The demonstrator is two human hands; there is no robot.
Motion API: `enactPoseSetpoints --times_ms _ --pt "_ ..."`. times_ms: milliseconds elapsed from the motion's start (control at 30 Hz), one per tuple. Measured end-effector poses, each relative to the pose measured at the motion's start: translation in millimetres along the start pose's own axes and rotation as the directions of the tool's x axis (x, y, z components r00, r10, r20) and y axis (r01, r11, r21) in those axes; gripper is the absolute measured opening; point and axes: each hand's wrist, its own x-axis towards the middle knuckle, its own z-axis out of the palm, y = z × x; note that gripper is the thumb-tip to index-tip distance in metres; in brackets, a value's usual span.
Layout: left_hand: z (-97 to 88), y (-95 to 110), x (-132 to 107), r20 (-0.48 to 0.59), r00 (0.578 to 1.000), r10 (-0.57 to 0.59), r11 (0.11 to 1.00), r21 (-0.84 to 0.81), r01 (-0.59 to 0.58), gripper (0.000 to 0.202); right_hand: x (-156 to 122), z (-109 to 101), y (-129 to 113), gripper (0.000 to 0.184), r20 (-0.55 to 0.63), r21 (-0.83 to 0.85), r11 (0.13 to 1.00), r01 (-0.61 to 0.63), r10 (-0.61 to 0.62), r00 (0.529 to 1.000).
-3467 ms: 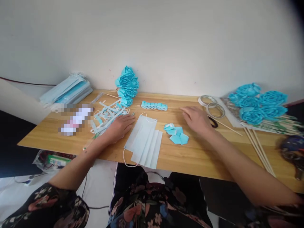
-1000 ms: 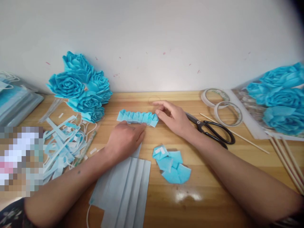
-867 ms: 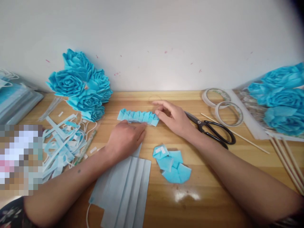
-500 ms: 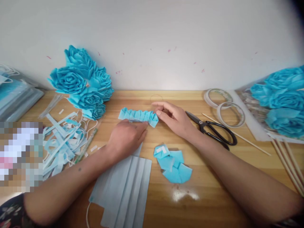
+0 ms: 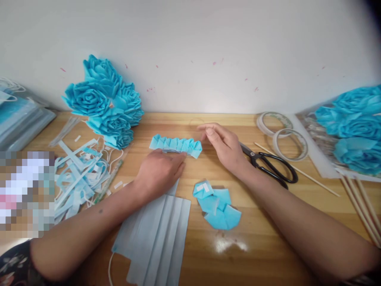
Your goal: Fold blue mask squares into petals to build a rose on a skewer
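A strip of folded blue petals [image 5: 175, 145] lies across the middle of the table, its pleats standing in a row. My left hand [image 5: 160, 169] is closed at the strip's lower edge, with fingers pressing it; the fingertips are partly hidden. Just off the strip's right end is my right hand [image 5: 223, 145], holding nothing, its thumb apart from loosely bent fingers. Nearer to me, pleated face masks [image 5: 162, 238] lie under my left wrist. To their right is a smaller folded blue petal piece [image 5: 218, 206] with bits of white tape on it.
Black-handled scissors [image 5: 264, 161], a thin stick [image 5: 300, 174] and tape rolls [image 5: 290, 145] lie at the right. Blue fabric roses [image 5: 92, 99] stand at the back left, above a heap of cut mask strips [image 5: 80, 174]. More roses [image 5: 357, 127] and wooden sticks [image 5: 357, 202] lie far right.
My right hand has let go of the strip's right end and moved a little to the right. The left hand stays on the strip.
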Motion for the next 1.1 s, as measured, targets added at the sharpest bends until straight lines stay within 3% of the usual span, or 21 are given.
enactPoseSetpoints --times_ms 233,667,900,1100 --pt "-0.3 0.7 -0.1 0.001 1.000 0.002 1.000 0.008 -0.002 0.030 0.3 0.3 -3.7 0.041 0.067 -0.148 0.959 0.241 -0.233 0.970" --pt "2.5 -0.5 -1.6 0.032 0.999 -0.010 1.000 -0.022 0.010 0.034 1.6 3.1 3.9 0.045 0.187 -0.295 0.931 0.215 -0.165 0.968" --pt "2.7 -0.1 -1.1 0.032 0.999 -0.012 1.000 -0.013 0.012 0.032 0.1 1.2 2.9 0.045 0.142 -0.256 0.930 0.265 -0.235 0.962" --pt "4.1 -0.9 -1.7 0.014 1.000 -0.009 1.000 0.009 0.009 0.033 0.5 2.3 5.4 0.046 0.173 -0.272 0.921 0.278 -0.237 0.956"
